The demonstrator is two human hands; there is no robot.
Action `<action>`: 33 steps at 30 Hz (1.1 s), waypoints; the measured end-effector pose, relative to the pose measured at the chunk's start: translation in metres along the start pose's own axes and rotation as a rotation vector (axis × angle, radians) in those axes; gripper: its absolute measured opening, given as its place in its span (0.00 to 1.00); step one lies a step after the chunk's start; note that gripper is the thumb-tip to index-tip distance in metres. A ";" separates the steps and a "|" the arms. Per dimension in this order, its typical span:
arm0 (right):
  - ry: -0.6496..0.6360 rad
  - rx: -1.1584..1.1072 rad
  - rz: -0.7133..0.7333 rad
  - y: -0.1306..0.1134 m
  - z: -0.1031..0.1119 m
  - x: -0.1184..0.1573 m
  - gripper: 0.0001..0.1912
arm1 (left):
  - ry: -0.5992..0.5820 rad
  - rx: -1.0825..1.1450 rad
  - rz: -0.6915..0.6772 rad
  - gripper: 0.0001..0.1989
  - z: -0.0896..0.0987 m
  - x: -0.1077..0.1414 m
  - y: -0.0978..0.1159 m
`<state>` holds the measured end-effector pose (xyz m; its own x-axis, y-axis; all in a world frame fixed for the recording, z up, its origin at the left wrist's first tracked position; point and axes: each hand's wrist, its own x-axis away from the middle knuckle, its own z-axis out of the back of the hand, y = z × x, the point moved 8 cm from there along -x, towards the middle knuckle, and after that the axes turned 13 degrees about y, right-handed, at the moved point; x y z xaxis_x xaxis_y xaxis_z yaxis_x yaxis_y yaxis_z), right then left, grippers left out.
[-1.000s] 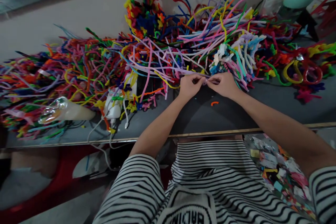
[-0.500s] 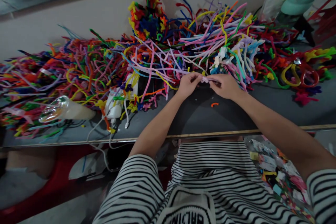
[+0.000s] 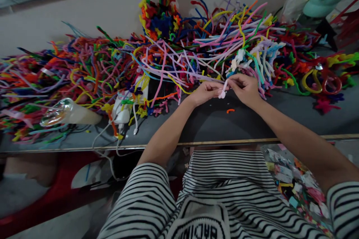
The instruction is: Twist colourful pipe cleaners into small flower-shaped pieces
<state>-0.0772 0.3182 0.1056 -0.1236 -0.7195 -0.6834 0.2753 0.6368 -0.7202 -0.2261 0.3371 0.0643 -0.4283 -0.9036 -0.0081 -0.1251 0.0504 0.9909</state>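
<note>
A pale lilac pipe cleaner [image 3: 223,93], bent into a small looped shape at its lower end, is pinched between my two hands. My left hand [image 3: 205,93] grips it from the left, with the looped end beside the fingertips. On the other side, my right hand [image 3: 245,88] has its thumb and forefinger closed on the straight upper part. The exact finger contact is partly hidden. Just behind the hands lies a long heap of pipe cleaners [image 3: 179,61] in many colours. Below them, a short orange piece [image 3: 230,111] rests on the dark table [image 3: 207,127].
Scissors with yellow and red handles [image 3: 312,82] lie to the right. A white power strip [image 3: 122,110] with cables and a toppled pale bottle [image 3: 84,114] are at left. A teal container [image 3: 319,2] stands back right. Scraps [image 3: 297,186] fill the area below the table edge.
The pipe cleaner has turned from lying level between the fingertips to standing upright, its looped end now pointing down. Both hands have shifted slightly right and changed their finger positions.
</note>
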 end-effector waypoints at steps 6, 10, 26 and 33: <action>-0.062 0.059 -0.104 0.003 -0.010 0.008 0.21 | 0.123 -0.008 -0.157 0.27 0.012 -0.008 -0.005; -0.168 0.043 -0.139 0.000 -0.015 0.010 0.27 | 0.289 0.031 -0.282 0.24 0.023 -0.014 -0.008; -0.006 -0.074 -0.285 0.027 -0.013 0.009 0.26 | 0.481 -0.302 -0.507 0.19 0.019 0.000 0.004; 0.105 -0.029 -0.314 0.036 -0.008 0.004 0.30 | 0.431 -0.624 -0.457 0.24 0.004 0.004 -0.001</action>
<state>-0.0757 0.3410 0.0761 -0.2962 -0.8506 -0.4345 0.1806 0.3968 -0.8999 -0.2311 0.3350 0.0631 -0.0655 -0.8665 -0.4949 0.3632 -0.4826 0.7969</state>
